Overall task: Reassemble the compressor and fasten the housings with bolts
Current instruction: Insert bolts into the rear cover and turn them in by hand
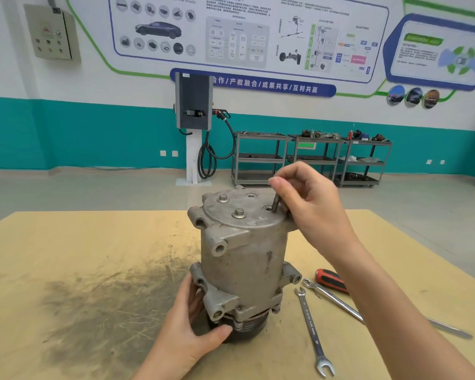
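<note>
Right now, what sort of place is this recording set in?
Probably an automotive training workshop. Car-system diagram posters cover the wall, a charging station with its cable stands on the floor, and metal carts carrying parts line the wall behind the compressor.

A tan desk [93,242], smudged dark at its left, is seen bearing the compressor [242,259] upright at its middle. Two spanners [311,330] and a red-handled screwdriver [331,281] are laid at the right.
</note>
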